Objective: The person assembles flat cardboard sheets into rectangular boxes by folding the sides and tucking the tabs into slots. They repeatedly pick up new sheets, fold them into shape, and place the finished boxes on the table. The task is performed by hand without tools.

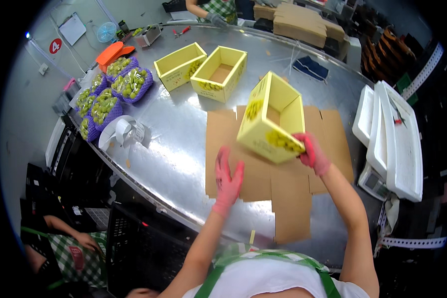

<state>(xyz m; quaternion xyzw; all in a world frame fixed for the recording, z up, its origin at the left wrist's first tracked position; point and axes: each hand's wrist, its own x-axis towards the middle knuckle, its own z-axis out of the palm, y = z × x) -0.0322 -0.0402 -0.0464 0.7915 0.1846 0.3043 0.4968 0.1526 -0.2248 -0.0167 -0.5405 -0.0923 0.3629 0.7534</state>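
Observation:
In my right hand [313, 154], gloved in pink, is the near right corner of an open yellow cardboard box [256, 133] printed with green grapes. The box is tilted above a flat, unfolded brown cardboard sheet [291, 213] on the metal table. My left hand [227, 180], in a matching glove, is held over the sheet's left part with fingers apart and nothing in them. Farther back stand two more yellow boxes, one at the left [171, 79] and one beside it [209, 90]; the inside of the latter shows a brown bottom.
Bunches of green grapes [104, 107] in purple foam nets lie at the table's left, near white paper wraps [121, 131]. White foam trays [395, 144] stand at the right edge. Stacked cardboard [298, 25] and a person's gloved hand [216, 20] are at the far side. Another person [77, 253] is at lower left.

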